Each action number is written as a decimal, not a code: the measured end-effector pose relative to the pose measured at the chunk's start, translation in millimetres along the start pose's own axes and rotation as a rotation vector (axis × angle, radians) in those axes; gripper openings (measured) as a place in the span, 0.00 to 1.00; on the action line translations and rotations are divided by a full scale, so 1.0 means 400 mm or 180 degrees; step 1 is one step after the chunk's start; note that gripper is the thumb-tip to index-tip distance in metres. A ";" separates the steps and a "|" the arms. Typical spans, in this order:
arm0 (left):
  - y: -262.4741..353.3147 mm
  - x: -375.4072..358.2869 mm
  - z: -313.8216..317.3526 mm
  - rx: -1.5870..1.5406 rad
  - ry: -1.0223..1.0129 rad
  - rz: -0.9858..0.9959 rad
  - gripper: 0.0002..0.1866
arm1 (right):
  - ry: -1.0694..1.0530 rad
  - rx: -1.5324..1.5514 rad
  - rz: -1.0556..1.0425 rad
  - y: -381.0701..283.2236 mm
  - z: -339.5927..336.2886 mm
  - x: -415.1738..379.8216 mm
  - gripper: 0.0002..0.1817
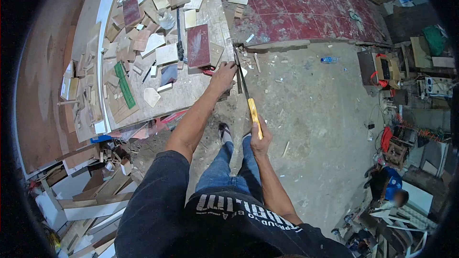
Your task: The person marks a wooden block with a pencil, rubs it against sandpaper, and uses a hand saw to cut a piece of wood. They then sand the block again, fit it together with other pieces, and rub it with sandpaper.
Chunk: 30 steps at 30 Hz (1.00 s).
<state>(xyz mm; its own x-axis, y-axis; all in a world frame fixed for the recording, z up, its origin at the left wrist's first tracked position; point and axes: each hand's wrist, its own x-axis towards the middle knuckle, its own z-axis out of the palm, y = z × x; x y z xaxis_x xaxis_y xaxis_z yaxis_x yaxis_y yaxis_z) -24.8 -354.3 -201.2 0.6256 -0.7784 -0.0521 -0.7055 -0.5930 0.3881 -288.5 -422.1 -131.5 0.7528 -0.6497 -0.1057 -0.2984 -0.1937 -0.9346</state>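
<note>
My right hand (260,139) is closing fully around the yellow handle of a long hand saw with a dark metal blade (246,96). The blade is running forward and up from my fist toward the near corner of the big plywood workbench (191,91), its tip reaching the bench edge by a small offcut there.

My left hand (223,77) is pressing down at that same corner, fingers curling over the edge, just beside the saw blade. I cannot tell whether it is gripping a piece or only bracing against the board. A flat dark-red rectangular panel (198,46) is lying on the bench just beyond my left hand, and something red is peeking out under my fingers; too small to name.

The bench top is lying crowded with pale wood scraps, and a green strip (124,85) is resting farther left.

Below the saw, the grey concrete floor (311,114) is showing chips and splinters. My legs in blue jeans (224,167) are standing under the blade line. A person in a blue top (392,186) is crouching far to the right among tools.
</note>
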 end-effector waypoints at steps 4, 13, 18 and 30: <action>0.008 -0.002 -0.010 -0.0073 0.0155 0.0002 0.30 | 0.0351 -0.0168 -0.0614 0.017 -0.001 -0.022 0.20; -0.006 -0.004 -0.002 -0.0286 0.0078 -0.0029 0.36 | 0.0497 0.0210 -0.0467 0.007 -0.015 0.042 0.19; -0.001 -0.008 -0.007 -0.0196 0.0090 -0.0014 0.37 | 0.0357 0.0180 -0.0421 0.029 0.022 0.038 0.19; -0.020 0.000 0.011 -0.0125 0.0101 0.0108 0.34 | 0.0274 0.0107 -0.0349 0.060 0.044 0.001 0.19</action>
<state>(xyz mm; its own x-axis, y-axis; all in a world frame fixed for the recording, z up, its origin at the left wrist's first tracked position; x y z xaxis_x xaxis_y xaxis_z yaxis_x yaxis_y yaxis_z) -20.7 -350.7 -208.5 0.6122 -0.7907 -0.0092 -0.7134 -0.5573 0.4249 -285.2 -414.2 -159.9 0.7262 -0.6870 0.0258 -0.1964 -0.2433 -0.9499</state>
